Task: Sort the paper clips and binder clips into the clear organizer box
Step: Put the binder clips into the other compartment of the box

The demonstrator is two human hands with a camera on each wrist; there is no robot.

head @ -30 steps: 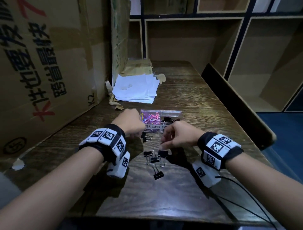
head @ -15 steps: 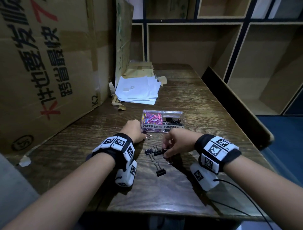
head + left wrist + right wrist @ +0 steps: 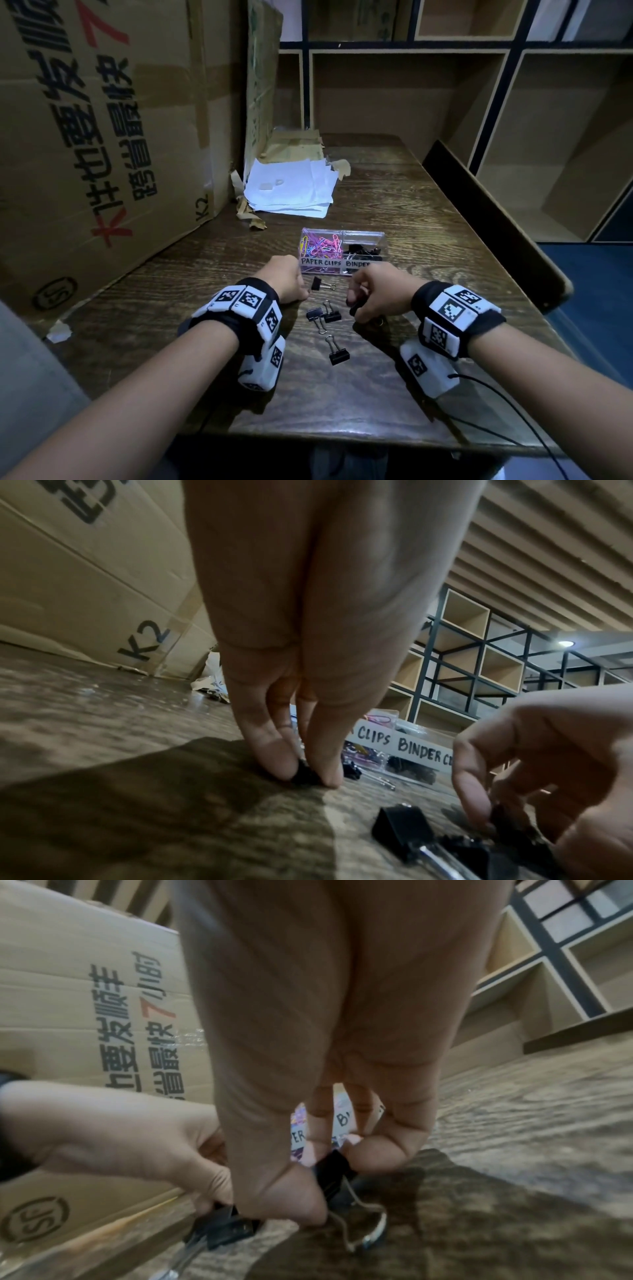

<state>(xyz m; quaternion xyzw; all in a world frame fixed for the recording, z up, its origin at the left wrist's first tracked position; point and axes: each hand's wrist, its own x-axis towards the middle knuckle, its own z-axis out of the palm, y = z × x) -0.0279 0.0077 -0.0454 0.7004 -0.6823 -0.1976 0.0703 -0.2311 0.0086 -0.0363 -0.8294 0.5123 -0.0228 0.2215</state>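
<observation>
The clear organizer box (image 3: pixel 363 236) holds colored paper clips (image 3: pixel 320 246) on its left side and black binder clips (image 3: pixel 363 251) on its right. My left hand (image 3: pixel 305 291) rests on the table just before the box, thumb and finger pinching a small black binder clip (image 3: pixel 303 773) against the wood. My right hand (image 3: pixel 352 306) pinches another black binder clip (image 3: pixel 334 1169), whose wire handle (image 3: pixel 363 1223) hangs down. Loose binder clips lie between my hands: one (image 3: pixel 317 283) by the left fingertips, two (image 3: pixel 323 313) together, and one (image 3: pixel 337 354) nearer me.
A large cardboard box (image 3: pixel 102 137) stands along the table's left side. A stack of white paper (image 3: pixel 291 188) lies behind the organizer. The table's raised right edge (image 3: pixel 496 222) borders open wooden shelving (image 3: pixel 548 137). A cable (image 3: pixel 496 411) trails from my right wrist.
My right hand came down on the clip cluster and took one binder clip between its fingers. My left hand moved back from the box front to the table.
</observation>
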